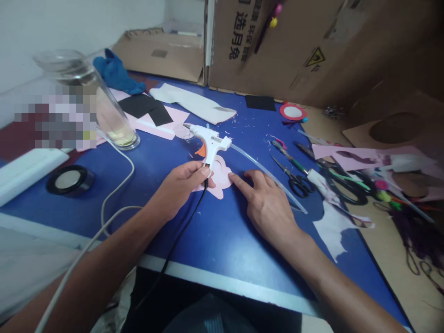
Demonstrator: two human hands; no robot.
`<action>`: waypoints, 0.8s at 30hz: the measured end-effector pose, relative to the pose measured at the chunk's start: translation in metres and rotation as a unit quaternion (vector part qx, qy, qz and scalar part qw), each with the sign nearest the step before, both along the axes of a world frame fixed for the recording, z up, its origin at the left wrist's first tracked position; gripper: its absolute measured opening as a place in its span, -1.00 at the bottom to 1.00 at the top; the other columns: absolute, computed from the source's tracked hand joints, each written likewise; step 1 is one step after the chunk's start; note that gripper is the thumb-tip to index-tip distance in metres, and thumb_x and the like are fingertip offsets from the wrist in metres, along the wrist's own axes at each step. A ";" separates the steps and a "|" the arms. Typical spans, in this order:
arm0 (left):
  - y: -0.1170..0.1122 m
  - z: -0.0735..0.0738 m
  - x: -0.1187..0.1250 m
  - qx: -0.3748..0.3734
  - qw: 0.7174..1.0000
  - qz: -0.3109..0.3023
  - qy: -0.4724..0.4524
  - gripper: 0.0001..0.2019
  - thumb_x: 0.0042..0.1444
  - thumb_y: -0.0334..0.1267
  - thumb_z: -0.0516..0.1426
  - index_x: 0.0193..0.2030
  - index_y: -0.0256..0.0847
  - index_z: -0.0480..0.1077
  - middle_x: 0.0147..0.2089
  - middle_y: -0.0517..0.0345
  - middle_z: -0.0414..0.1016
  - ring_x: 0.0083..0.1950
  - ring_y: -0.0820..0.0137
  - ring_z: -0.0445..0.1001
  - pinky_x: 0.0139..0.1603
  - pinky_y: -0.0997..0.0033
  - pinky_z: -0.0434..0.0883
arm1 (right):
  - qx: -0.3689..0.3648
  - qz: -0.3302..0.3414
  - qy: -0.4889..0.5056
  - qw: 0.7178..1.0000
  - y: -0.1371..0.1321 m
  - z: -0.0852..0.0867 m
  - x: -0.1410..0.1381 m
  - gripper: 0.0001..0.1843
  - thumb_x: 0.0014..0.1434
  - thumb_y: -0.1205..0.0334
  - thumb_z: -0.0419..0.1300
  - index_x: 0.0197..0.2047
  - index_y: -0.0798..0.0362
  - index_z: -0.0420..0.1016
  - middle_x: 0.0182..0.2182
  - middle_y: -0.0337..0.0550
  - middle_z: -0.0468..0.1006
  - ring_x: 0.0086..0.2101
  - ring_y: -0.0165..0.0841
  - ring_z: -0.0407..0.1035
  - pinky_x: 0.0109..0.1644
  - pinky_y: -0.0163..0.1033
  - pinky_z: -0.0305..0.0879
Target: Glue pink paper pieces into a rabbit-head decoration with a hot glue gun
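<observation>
My left hand is closed, its thumb and fingers pinching the bottom of a white hot glue gun's handle. The nozzle points away to the left, the orange trigger shows below, and a long clear glue stick sticks out of the back. Under the gun lies a pink paper cutout with a rounded, scalloped outline, partly hidden by the gun and my left fingers. My right hand holds nothing; its index fingertip rests at the cutout's right edge, the other fingers loosely bent on the table.
Scissors, pens and paper scraps lie to the right. A tilted-looking glass jug, black tape roll and white cable are on the left. Black paper and white sheet lie behind; cardboard stands at the back.
</observation>
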State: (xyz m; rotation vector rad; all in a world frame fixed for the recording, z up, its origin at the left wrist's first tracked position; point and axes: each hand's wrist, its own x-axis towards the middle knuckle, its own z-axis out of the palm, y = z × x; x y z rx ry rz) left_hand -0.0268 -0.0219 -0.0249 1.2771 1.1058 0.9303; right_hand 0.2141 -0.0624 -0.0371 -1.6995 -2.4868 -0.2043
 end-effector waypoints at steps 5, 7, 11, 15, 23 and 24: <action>0.000 -0.001 -0.001 -0.003 1.000 -0.003 -0.004 -0.65 0.40 0.07 0.24 -0.29 -0.14 0.61 -0.11 0.02 0.70 -0.08 0.23 0.52 0.05 0.21 0.41 | 0.001 -0.007 -0.017 1.000 0.001 0.002 -0.005 -0.25 0.44 0.55 -0.04 0.53 -0.16 0.47 0.21 0.18 0.56 0.07 0.00 0.48 0.03 0.04 0.50; 0.000 -0.001 -0.001 -0.001 1.000 -0.004 -0.003 -0.64 0.40 0.08 0.24 -0.28 -0.13 0.61 -0.10 0.02 0.69 -0.06 0.21 0.53 0.05 0.20 0.41 | 0.000 -0.013 -0.018 1.000 0.002 0.003 -0.006 -0.27 0.45 0.54 -0.03 0.53 -0.16 0.47 0.22 0.19 0.55 0.06 0.01 0.48 0.01 0.04 0.50; 0.000 -0.002 -0.002 -0.005 1.000 -0.002 0.001 -0.64 0.41 0.09 0.24 -0.27 -0.13 0.62 -0.12 0.04 0.70 -0.11 0.26 0.51 0.04 0.22 0.41 | -0.011 -0.013 -0.012 1.000 0.000 0.003 -0.005 -0.25 0.44 0.57 -0.04 0.54 -0.13 0.47 0.25 0.20 0.54 0.10 0.01 0.48 0.04 0.03 0.51; 0.000 -0.003 -0.001 -0.001 1.000 0.005 0.003 -0.64 0.39 0.09 0.25 -0.28 -0.13 0.62 -0.09 0.02 0.73 -0.04 0.22 0.57 0.07 0.22 0.43 | -0.005 0.006 0.012 1.000 -0.004 -0.001 -0.001 -0.24 0.41 0.60 -0.03 0.53 -0.07 0.49 0.27 0.22 0.52 0.12 0.03 0.46 0.07 0.05 0.51; -0.001 0.003 0.001 -0.001 1.000 0.013 0.016 -0.65 0.39 0.06 0.24 -0.30 -0.14 0.61 -0.11 0.01 0.74 -0.06 0.22 0.59 0.07 0.21 0.46 | 0.000 0.051 0.046 0.998 -0.014 -0.004 0.007 -0.23 0.41 0.62 -0.05 0.51 -0.09 0.53 0.33 0.24 0.48 0.22 0.08 0.44 0.19 0.15 0.49; -0.001 0.003 0.001 0.001 1.000 0.013 0.019 -0.65 0.39 0.07 0.24 -0.30 -0.14 0.61 -0.11 0.01 0.74 -0.08 0.22 0.58 0.06 0.20 0.46 | -0.001 0.053 0.043 0.998 -0.014 -0.003 0.007 -0.24 0.41 0.61 -0.04 0.50 -0.09 0.54 0.33 0.24 0.49 0.22 0.08 0.44 0.20 0.16 0.49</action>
